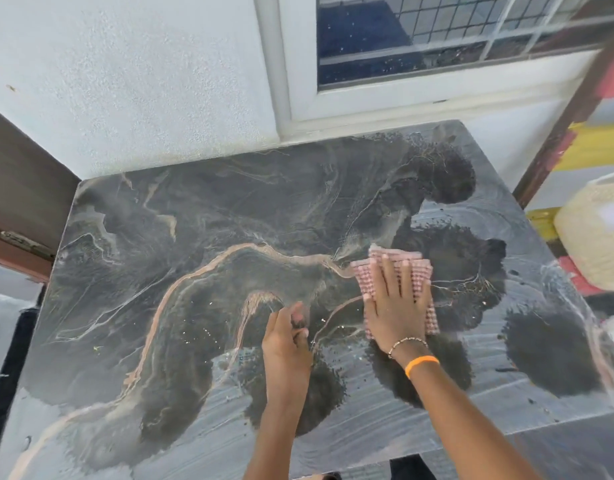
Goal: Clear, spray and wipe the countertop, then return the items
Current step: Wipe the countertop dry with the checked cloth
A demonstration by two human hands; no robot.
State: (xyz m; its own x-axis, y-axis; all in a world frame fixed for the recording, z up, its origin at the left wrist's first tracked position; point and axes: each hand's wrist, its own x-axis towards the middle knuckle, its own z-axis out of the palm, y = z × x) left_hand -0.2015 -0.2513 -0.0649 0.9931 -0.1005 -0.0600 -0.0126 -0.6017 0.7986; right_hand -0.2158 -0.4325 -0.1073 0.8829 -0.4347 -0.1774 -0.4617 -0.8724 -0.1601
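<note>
Under the flat right hand (393, 299), a pink waffle-textured cloth (395, 271) lies on wet marbled countertop (194, 237).

pink cloth (395, 268) flat on wet countertop (194, 271)

A pink cloth (395, 268) lies flat on the wet dark marbled countertop (194, 271).

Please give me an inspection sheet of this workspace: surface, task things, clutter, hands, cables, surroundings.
Surface: dark marbled countertop, wet streaks and dark patches on the near and right parts.
Job's things: pink cloth, flat on the countertop; no spray bottle seen.
Clutter: small pale specks near the middle.
Hands: right hand presses flat on the cloth; left hand rests beside it, blurred.
Cables: nothing seen.
Surroundings: white wall, window, cream container at right.
</note>
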